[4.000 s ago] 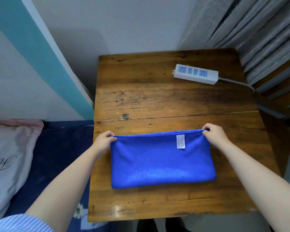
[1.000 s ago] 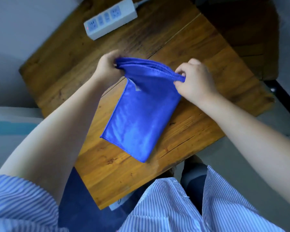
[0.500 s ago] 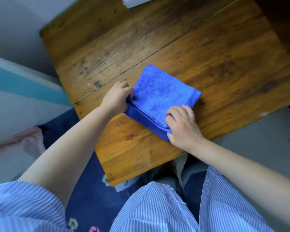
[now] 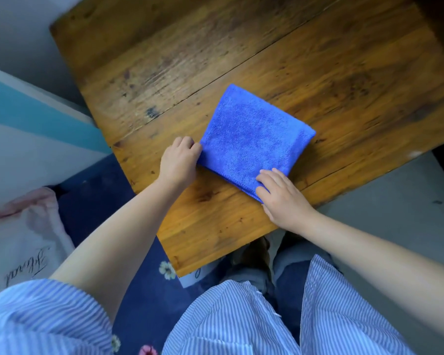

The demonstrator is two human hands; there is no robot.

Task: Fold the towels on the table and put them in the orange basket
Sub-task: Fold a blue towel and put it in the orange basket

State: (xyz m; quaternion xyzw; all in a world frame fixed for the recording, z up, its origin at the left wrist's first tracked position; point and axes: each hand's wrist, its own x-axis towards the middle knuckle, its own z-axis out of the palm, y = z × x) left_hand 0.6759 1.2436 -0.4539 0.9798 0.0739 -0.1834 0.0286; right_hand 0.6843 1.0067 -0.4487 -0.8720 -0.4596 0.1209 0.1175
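A blue towel [image 4: 254, 139] lies folded into a small square on the wooden table [image 4: 241, 60], near its front edge. My left hand [image 4: 178, 160] pinches the towel's near left corner with curled fingers. My right hand [image 4: 280, 196] rests on the near right corner, fingers lying flat on the cloth and the thumb tucked at its edge. The orange basket is not in view.
The table's near corner [image 4: 180, 270] juts toward my striped shirt [image 4: 241, 316]. A dark blue flowered bedcover [image 4: 128, 252] and a pale pillow [image 4: 18, 239] lie to the left. Grey floor [image 4: 395, 201] shows to the right of the table.
The towel went from a long half-fold to being lifted and folded again, then laid down as a small square. In the last half second both hands kept their places at its near corners.
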